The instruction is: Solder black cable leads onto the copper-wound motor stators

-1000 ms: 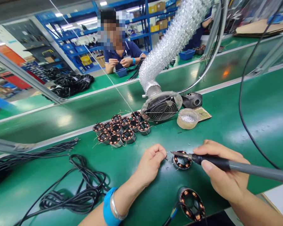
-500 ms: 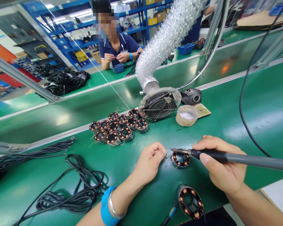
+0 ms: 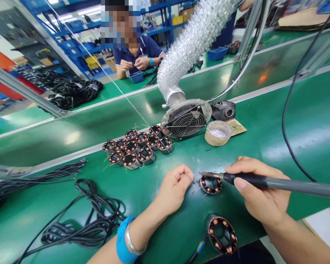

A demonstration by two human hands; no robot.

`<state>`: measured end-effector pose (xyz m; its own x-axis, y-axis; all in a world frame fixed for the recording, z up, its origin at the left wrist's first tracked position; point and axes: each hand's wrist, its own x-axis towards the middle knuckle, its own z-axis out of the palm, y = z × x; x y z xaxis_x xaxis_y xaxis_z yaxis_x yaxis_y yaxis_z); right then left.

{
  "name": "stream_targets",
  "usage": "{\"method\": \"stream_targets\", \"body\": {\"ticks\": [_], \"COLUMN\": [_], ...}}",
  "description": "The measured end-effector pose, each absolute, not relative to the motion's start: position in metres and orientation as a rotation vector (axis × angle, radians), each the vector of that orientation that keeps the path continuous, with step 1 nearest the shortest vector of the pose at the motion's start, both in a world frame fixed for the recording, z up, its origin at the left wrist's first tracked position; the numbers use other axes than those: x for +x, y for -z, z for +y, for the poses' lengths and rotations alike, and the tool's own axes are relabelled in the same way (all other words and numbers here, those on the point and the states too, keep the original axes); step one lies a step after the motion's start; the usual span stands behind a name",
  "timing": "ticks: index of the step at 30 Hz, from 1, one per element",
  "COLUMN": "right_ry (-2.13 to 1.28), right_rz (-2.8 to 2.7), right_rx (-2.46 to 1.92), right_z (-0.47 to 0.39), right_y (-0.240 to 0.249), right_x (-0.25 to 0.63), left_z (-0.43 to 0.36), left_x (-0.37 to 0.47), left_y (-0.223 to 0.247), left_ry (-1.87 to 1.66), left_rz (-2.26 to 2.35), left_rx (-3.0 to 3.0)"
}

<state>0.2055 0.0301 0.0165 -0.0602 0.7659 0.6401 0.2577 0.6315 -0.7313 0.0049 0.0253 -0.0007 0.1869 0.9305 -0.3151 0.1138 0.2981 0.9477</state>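
Note:
My right hand [image 3: 260, 190] grips a soldering iron [image 3: 244, 179] by its dark handle, its metal tip pointing left over the far rim of a copper-wound motor stator [image 3: 211, 184]. Left of that stator, my left hand [image 3: 177, 187] is closed in a pinch on a thin solder wire [image 3: 137, 110] that slants down from the upper left. The fingertips are close to the iron's tip; whether wire and tip touch is too small to tell. Nearer the front edge stands a second stator [image 3: 222, 235], with a black cable [image 3: 195, 253] showing coloured leads at it.
Several more stators [image 3: 130, 160] stand grouped at the back. Beside them are a fume extractor fan [image 3: 185, 123] on a silver duct [image 3: 192, 44] and a round tub [image 3: 217, 134]. Coiled black cables [image 3: 93, 220] lie at left. A co-worker [image 3: 134, 60] sits across the bench.
The iron's tip has shifted very slightly, while both hands keep their grips and stay almost in place. The whole view has moved a little.

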Motion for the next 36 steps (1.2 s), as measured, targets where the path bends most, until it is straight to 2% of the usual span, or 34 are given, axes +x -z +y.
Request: {"method": "stream_targets", "body": {"ticks": [19,29,36], "right_ry": [-0.536,-0.374,-0.436], "right_rz": [-1.678,-1.823,-1.807], "right_rx": [-0.794,-0.671,-0.686], "right_z": [0.027,0.017,0.015], "right_y": [-0.021,-0.028,-0.03], "right_x": [0.198,0.193,0.202], "left_z": [0.025,0.023,0.022], "left_x": [0.007,0.007,0.007], "left_y": [-0.001,-0.002,-0.001], "left_ry": [-0.785,-0.782,-0.785], "left_rz": [1.273,1.258,1.254], "left_rx": [1.217,1.21,1.189]}}
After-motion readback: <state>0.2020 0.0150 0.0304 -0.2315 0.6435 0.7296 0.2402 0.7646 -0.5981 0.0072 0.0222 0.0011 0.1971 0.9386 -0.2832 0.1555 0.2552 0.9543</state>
